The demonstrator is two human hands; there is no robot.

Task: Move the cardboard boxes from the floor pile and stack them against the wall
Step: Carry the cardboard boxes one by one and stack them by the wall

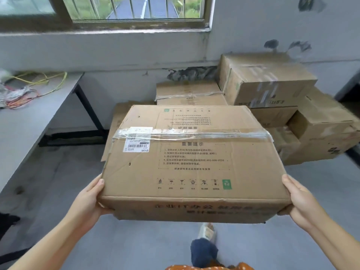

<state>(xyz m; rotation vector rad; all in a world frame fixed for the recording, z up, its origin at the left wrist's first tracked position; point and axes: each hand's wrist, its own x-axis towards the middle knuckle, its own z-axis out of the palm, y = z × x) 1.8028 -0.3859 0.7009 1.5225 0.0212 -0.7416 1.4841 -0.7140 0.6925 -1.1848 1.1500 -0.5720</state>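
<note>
I carry a large taped cardboard box (191, 160) in front of me, above the floor, its printed top facing up. My left hand (91, 199) grips its near left corner, thumb on the top edge and fingers underneath. My right hand (300, 201) grips the near right corner the same way. Beyond it, several cardboard boxes (266, 80) are stacked in the corner against the wall (116, 53), with a lower box (189, 92) right behind the carried one.
A grey table (25, 121) with tangled cables (23, 94) runs along the left. A barred window (136, 8) sits above the wall. My leg and shoe (206, 242) show below the box on the grey floor (64, 184).
</note>
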